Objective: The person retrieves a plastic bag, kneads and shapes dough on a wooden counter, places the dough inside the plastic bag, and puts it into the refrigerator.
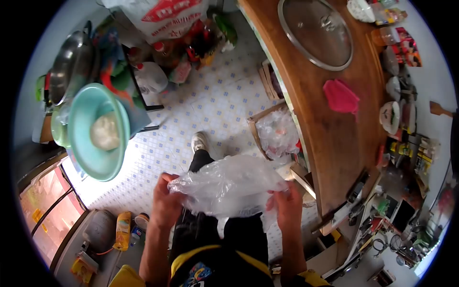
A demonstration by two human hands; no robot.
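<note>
A clear plastic bag point(229, 184) is stretched between my two hands at waist height, above my legs. My left hand point(168, 198) grips its left end, fingers closed on the film. At the opposite end, my right hand point(285, 203) pinches the plastic between thumb and fingers. The bag looks thin, crumpled and see-through, and nothing shows inside it. Off to the left, a pale lump of dough point(105, 131) lies in a light green basin point(79, 138), apart from both hands.
To the right runs a wooden counter point(330, 143) with a glass lid point(315, 31) and a pink cloth point(341, 97). Below its edge, a cardboard box point(258, 131) holds plastic bags. A steel pan point(71, 64) stands behind the basin. Bottles and a white sack point(162, 19) are at the far end.
</note>
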